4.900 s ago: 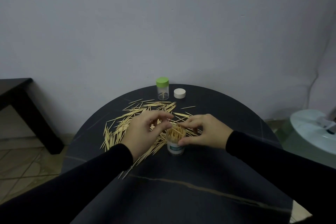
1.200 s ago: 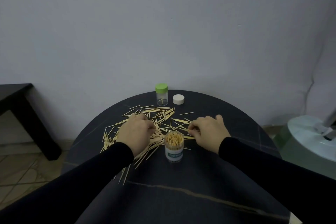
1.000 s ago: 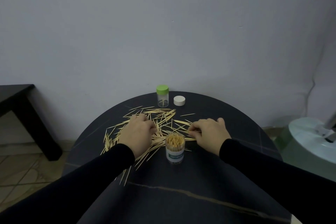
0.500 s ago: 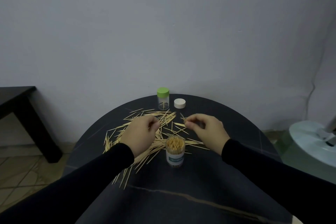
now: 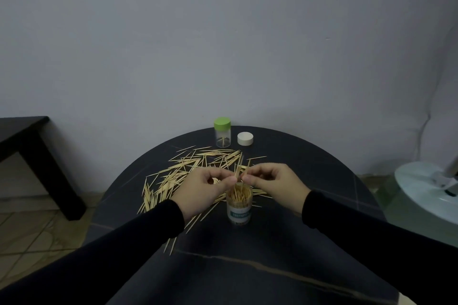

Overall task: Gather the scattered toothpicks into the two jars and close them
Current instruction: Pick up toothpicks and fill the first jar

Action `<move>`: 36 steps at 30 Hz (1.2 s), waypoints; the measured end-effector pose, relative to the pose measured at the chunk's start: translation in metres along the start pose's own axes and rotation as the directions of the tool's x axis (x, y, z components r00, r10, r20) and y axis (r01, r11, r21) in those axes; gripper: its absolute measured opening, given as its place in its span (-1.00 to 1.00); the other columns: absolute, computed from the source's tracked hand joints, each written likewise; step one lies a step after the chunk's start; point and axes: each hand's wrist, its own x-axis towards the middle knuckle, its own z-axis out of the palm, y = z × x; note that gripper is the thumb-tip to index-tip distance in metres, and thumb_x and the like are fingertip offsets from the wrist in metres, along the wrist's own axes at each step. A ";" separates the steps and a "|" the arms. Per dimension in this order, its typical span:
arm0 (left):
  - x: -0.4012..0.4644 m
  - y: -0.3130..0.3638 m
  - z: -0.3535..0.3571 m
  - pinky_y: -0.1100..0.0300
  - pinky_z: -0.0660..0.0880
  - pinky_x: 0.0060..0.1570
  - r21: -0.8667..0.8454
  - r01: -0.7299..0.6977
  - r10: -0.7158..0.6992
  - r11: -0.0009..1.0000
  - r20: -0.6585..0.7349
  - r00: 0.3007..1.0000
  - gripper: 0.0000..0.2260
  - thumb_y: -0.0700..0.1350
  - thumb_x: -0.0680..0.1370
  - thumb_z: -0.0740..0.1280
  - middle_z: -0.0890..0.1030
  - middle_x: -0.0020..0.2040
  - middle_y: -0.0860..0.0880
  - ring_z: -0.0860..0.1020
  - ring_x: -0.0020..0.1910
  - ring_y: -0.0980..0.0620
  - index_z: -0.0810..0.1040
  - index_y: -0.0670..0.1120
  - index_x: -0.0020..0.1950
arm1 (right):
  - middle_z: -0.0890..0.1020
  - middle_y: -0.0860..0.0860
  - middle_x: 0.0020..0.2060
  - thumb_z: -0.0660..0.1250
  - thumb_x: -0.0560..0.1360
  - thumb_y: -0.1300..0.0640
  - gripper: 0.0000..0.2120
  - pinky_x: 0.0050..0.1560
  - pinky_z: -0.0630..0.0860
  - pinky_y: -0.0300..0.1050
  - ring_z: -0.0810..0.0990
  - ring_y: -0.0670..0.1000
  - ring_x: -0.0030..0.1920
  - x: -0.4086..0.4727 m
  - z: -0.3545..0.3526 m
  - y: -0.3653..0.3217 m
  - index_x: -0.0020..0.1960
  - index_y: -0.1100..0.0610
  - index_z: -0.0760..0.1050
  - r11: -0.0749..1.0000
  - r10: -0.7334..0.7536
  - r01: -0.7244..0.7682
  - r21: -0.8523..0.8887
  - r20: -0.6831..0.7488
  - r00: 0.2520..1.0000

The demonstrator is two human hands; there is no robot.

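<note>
An open clear jar [image 5: 239,207] with a green label stands near the middle of the round dark table [image 5: 285,250], packed with upright toothpicks. Just above its mouth my left hand [image 5: 202,189] pinches a few toothpicks [image 5: 237,168] upright, and my right hand [image 5: 275,182] pinches a toothpick [image 5: 247,167] beside them. Loose toothpicks [image 5: 178,176] lie scattered on the table behind and left of the jar. A second jar with a green lid [image 5: 222,132] stands at the table's far edge, nearly empty, with a white lid [image 5: 245,138] to its right.
A dark side table [image 5: 27,146] stands at the left against the grey wall. A pale round appliance [image 5: 426,188] sits low on the right. Tiled floor shows at the lower left.
Both hands have lifted off the scattered pile with toothpicks pinched and come together over the open jar's mouth. The jars and the white lid have not moved.
</note>
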 end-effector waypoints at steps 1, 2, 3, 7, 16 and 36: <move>-0.001 0.000 -0.001 0.36 0.47 0.00 0.050 -0.001 0.000 0.999 0.016 1.000 -0.91 -0.07 0.52 0.39 0.67 -0.07 0.11 0.58 -0.06 0.29 0.67 0.05 -0.02 | 0.68 -0.05 -0.07 0.44 0.44 0.10 -0.86 0.06 0.57 -0.17 0.63 -0.08 0.02 0.000 -0.001 0.000 0.00 0.03 0.65 1.000 0.006 -0.006 0.002 0.002 1.000; -0.001 0.000 -0.001 0.42 0.44 -0.05 0.095 -0.007 0.004 0.995 0.028 1.000 -0.91 -0.06 0.50 0.41 0.65 -0.07 0.12 0.56 -0.07 0.32 0.67 0.06 -0.03 | 0.69 -0.05 -0.08 0.45 0.43 0.10 -0.85 0.04 0.58 -0.19 0.63 -0.09 0.01 0.000 -0.002 0.000 0.00 0.03 0.65 1.000 0.009 -0.009 0.004 0.009 1.000; 0.000 -0.001 -0.002 0.44 0.43 -0.08 0.124 -0.014 0.010 0.992 0.032 0.999 -0.91 -0.06 0.49 0.42 0.63 -0.06 0.12 0.56 -0.07 0.30 0.68 0.06 -0.03 | 0.69 -0.06 -0.09 0.46 0.42 0.10 -0.85 0.02 0.58 -0.21 0.64 -0.10 0.01 0.000 -0.002 0.000 -0.01 0.01 0.65 1.000 0.006 -0.006 0.004 0.021 1.000; 0.000 0.000 -0.007 0.44 0.42 -0.06 0.194 -0.067 0.058 0.979 0.056 0.997 -0.84 -0.03 0.44 0.47 0.58 -0.05 0.13 0.53 -0.05 0.30 0.66 0.12 0.01 | 0.69 -0.13 -0.16 0.47 0.41 0.13 -0.86 -0.06 0.56 -0.30 0.64 -0.20 -0.05 -0.003 -0.001 -0.001 -0.06 -0.06 0.65 0.999 -0.041 0.042 -0.014 0.029 0.999; -0.003 0.002 -0.005 0.32 0.47 -0.04 0.263 -0.240 0.249 0.935 -0.004 0.968 -0.82 0.06 0.43 0.45 0.66 -0.15 0.16 0.57 -0.07 0.25 0.64 0.16 0.03 | 0.64 -0.22 -0.25 0.43 0.46 0.14 -0.85 -0.20 0.46 -0.41 0.57 -0.34 -0.18 -0.005 0.001 -0.003 0.01 -0.03 0.65 0.981 -0.110 0.112 -0.155 0.024 0.994; 0.000 -0.007 -0.011 0.27 0.39 -0.33 0.249 -0.353 0.374 0.902 -0.041 0.927 -0.86 -0.08 0.48 0.45 0.62 -0.20 0.20 0.41 -0.37 0.09 0.59 0.12 -0.03 | 0.61 -0.21 -0.27 0.48 0.42 0.10 -0.84 0.00 0.54 0.02 0.48 0.03 -0.20 -0.005 0.009 -0.002 -0.10 -0.14 0.58 0.984 -0.096 0.100 -0.146 0.036 0.995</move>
